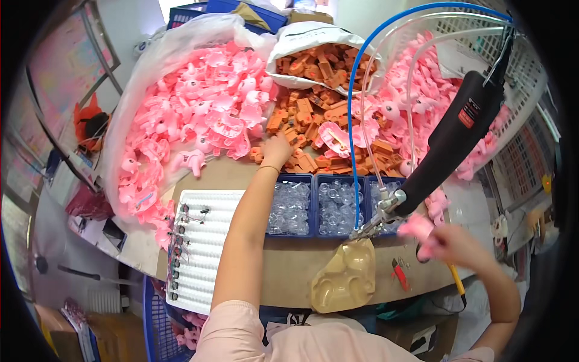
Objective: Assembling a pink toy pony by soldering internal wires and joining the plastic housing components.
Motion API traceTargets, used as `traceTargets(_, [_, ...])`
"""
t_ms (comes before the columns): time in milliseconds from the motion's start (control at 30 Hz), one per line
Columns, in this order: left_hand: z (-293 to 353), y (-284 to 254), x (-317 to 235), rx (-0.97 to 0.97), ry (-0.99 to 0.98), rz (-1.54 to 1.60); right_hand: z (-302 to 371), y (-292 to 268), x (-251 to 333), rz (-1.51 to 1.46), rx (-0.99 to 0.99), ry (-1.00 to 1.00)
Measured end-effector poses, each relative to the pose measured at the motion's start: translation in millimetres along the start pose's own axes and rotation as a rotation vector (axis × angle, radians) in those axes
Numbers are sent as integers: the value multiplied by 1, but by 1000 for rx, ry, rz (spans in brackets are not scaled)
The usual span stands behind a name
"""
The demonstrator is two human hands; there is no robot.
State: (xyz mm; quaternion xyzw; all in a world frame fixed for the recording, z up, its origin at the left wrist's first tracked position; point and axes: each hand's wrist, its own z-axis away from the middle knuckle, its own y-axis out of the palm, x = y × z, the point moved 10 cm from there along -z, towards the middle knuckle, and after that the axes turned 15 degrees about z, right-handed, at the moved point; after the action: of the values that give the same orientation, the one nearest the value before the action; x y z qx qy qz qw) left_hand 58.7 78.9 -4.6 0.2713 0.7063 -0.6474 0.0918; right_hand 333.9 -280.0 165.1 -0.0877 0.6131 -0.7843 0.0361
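My left hand (pixel 277 149) reaches over the front of a heap of orange plastic blocks (pixel 307 120). Its fingertips are among the blocks, so their grip does not show. At the right, my right hand (pixel 459 244) is closed on a pink toy animal part (pixel 417 231), held above the table edge. Between the hands stands a yellowish moulded holder (pixel 345 279) with hollow recesses. A black power screwdriver (pixel 452 142) hangs slanted over it, its metal tip just above the holder's upper edge.
Blue bins (pixel 292 208) of clear plastic pieces line the middle. Pink toy parts heap up in a plastic bag (pixel 202 96) and a white basket (pixel 518 90). A white ribbed tray (pixel 202 253) holds small wired parts. Red-handled cutters (pixel 400 274) and a yellow-handled tool (pixel 456 280) lie right.
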Motion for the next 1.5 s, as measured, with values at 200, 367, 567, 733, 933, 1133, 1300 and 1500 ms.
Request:
traceTargets(200, [-4,-24,-4,-248,-20,49,54,84,137,372,-204,-487])
traceTargets(367, [27,-67,-23,-174,29,805,34,108,155,286,-248,-350])
traceTargets(567, [196,-65,-82,523,-207,1786,8,147,162,213,-183,-458])
traceTargets(733, [325,-70,-89,555,-455,1847,-18,149,153,210,-51,-592])
traceTargets(933, [375,-21,-108,153,-707,2049,-2,93,159,-290,-419,-425])
traceTargets(1133, [364,-22,-127,333,-336,1837,13,115,107,-953,-224,-38])
traceTargets(1300, [388,-8,-134,844,-682,1513,11,152,110,-1563,82,135])
traceTargets(1500, [379,-11,-124,724,-659,1542,32,83,133,-310,-660,-390])
